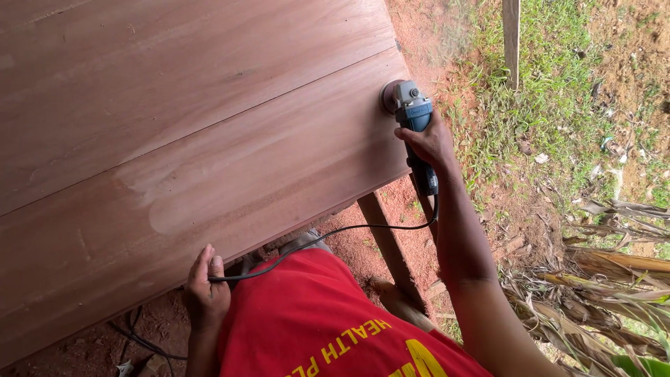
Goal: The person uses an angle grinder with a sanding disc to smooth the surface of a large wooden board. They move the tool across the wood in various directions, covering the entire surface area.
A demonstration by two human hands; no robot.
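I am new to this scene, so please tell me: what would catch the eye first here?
First, the blue angle grinder in the right hand, its disc at the right edge of the broad reddish wooden panel. Next, the left hand at the panel's near edge, holding the black power cord. A pale sanded patch marks the wood.

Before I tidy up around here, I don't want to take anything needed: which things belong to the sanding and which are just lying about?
In use:
- angle grinder, held in the right hand, disc at the panel's edge
- wooden panel
- black power cord, held in the left hand

Lying about:
- dry leaves
- white scraps on the grass
- upright post
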